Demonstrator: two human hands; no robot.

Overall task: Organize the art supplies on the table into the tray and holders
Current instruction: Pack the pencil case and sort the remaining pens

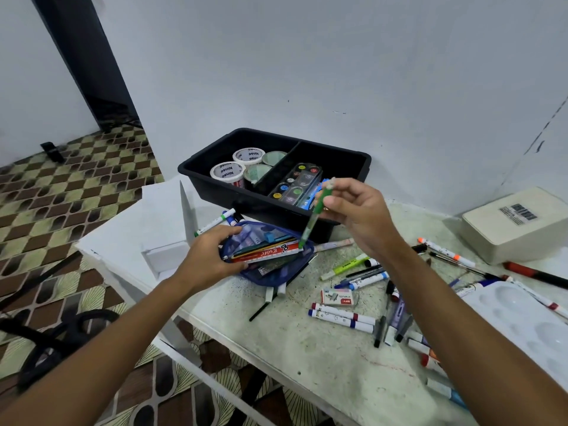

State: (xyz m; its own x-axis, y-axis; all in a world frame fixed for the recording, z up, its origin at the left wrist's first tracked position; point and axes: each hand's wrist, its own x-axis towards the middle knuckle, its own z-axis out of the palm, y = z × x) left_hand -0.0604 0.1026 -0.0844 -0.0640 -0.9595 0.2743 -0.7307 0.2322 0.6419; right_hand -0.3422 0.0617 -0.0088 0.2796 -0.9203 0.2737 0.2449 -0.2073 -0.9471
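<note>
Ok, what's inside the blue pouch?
The blue mesh pencil pouch shows a red and white ruler, flat pencils and a small blue eraser-like piece. Anything beneath them is covered.

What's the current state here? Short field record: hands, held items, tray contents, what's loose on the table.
left hand: grips blue pencil pouch, holding it open on the table
right hand: pinches green pen, tip angled down at the pouch mouth
pouch contents: ruler, other flat items
black tray: tape rolls in left compartment, paint palette set in right
loose on table: markers, highlighter, staples box, white mixing palette
</note>
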